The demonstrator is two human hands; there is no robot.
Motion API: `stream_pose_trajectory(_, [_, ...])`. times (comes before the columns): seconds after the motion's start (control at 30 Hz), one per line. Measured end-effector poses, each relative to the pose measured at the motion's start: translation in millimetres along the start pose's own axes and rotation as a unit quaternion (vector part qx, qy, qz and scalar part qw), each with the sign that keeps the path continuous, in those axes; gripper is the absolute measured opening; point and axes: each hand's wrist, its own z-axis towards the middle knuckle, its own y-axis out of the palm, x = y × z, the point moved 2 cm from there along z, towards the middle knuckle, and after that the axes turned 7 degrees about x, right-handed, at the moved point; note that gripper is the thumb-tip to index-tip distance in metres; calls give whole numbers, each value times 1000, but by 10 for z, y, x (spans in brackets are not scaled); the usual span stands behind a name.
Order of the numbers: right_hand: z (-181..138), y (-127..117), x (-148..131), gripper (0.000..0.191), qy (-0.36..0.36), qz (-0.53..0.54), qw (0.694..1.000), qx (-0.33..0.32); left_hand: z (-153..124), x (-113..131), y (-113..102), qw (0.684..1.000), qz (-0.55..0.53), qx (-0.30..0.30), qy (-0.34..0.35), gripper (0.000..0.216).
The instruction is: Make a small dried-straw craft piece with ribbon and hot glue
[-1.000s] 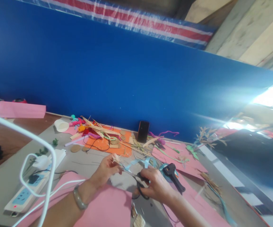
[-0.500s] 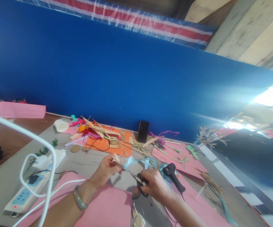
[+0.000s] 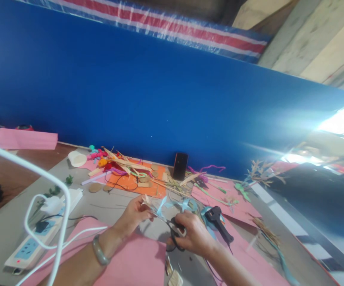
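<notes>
My right hand (image 3: 191, 232) is closed round the black handles of a pair of scissors (image 3: 174, 234), whose blades point left and up. In my left hand (image 3: 136, 212), fingers and thumb pinch a small pale, petal-like piece (image 3: 146, 200); its exact kind is hard to make out. The scissors' tips reach close to that piece, and I cannot tell whether they touch it. A light blue ribbon (image 3: 185, 204) lies in curls just beyond the blades, with one end near the left fingertips. To the right of my right hand rests a black glue gun (image 3: 219, 222).
A white power strip (image 3: 37, 238) with a looping white cable (image 3: 66, 206) stands at the left. Pink paper sheets (image 3: 139, 258) lie under my forearms. Farther back are an orange sheet (image 3: 157, 190) with craft scraps, a dark phone (image 3: 180, 167) and a blue partition (image 3: 148, 91).
The scissors' handles have spread wider apart in my right hand. The ribbon end near the left fingertips has shifted a little; my left hand stays nearly in place.
</notes>
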Motion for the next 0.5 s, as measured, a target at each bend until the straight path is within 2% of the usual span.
stream_pose_trajectory(0.3, [-5, 79, 69, 38, -10, -32, 999, 28, 16, -83, -36, 1000, 3, 13, 9, 17])
stream_pose_trajectory(0.5, [-30, 134, 127, 31, 31, -43, 998, 30, 4, -62, -26, 1000, 17, 21, 2, 13])
